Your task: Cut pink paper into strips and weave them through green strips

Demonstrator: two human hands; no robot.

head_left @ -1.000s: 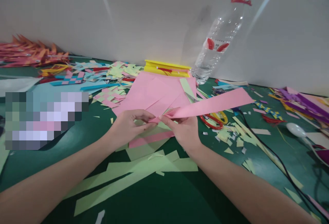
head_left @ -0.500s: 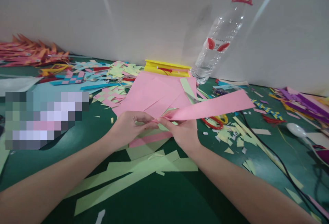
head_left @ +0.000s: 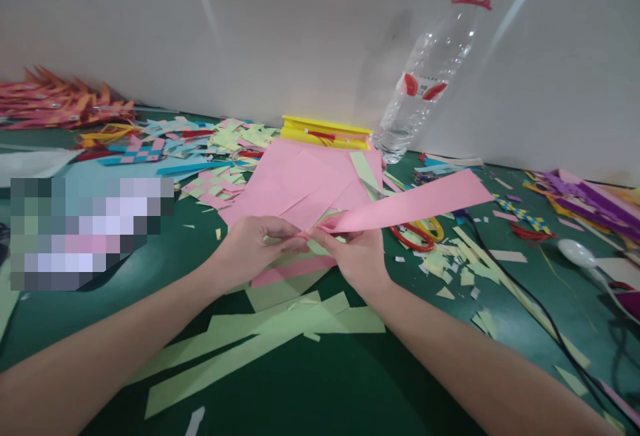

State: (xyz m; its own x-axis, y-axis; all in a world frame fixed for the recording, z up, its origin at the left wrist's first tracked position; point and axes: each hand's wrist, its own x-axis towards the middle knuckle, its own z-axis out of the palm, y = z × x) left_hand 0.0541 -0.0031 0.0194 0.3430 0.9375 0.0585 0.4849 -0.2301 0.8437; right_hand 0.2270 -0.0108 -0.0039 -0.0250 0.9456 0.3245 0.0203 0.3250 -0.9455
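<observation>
Pink paper strip in the pinch of left hand and right hand, its near end mostly hidden.

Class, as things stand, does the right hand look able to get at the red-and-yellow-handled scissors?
Probably yes, if it lets go: the scissors lie close by, handles exposed, but the right hand pinches the pink strip, which crosses above them.
</observation>
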